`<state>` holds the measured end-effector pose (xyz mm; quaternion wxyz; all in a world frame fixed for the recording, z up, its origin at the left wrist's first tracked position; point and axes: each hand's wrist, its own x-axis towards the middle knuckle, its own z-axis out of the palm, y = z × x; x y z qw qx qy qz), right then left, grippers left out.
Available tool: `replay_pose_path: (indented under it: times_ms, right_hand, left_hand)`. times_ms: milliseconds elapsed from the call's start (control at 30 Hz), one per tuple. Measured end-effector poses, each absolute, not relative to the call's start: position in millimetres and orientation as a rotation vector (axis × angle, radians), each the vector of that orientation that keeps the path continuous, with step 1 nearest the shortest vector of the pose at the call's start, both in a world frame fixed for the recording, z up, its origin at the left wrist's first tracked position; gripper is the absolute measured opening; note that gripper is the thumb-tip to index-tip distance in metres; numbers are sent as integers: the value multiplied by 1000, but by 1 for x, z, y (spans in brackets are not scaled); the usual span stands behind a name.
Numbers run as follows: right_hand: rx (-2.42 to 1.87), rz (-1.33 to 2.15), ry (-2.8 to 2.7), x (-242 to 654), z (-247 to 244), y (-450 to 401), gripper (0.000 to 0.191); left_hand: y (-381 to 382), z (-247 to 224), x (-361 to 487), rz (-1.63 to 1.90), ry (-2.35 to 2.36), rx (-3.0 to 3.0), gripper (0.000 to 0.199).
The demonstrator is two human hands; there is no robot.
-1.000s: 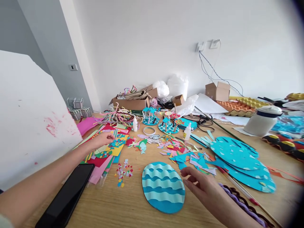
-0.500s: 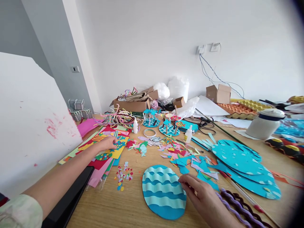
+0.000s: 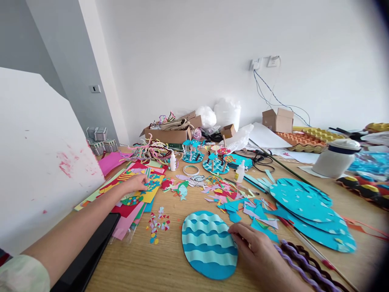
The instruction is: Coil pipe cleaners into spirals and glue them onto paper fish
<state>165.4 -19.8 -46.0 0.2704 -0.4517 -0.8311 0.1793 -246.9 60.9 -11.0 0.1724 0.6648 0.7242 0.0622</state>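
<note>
Coloured sheets (image 3: 124,228) lay left, the wavy blue disc (image 3: 209,246) near and central. The right hand (image 3: 258,245) touched the disc's right edge; the left hand (image 3: 135,184) was at blue cutouts (image 3: 152,186) on the sheets. Whether either pinched, I couldn't tell. Picking one seemed underway, calling for a light lift.

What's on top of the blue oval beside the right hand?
Pale wavy strips run in rows across the blue oval, with darker blue between. The right hand covers part of its right edge; whatever lies beneath the blue oval is hidden.
</note>
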Motion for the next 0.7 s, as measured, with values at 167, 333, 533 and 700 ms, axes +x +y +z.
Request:
replay_pose_path:
  times_ms: [167,333,533,700]
  right_hand:
    - [-1246,504,-2286,165,-45,-20,26]
    - [-1240,541,-2281,168,-49,-18,26]
    - [-1230,532,-2278,168,-47,-18,25]
    - [-1248,497,-2265,168,-46,-18,24]
  left_hand:
    - [65,-13,-246,114,2081,1873,29]
    - [67,-14,-247,113,2091,1838,29]
    - [62,-11,-245,196,2057,1802,29]
    - [53,8,-239,380,1951,1750,27]
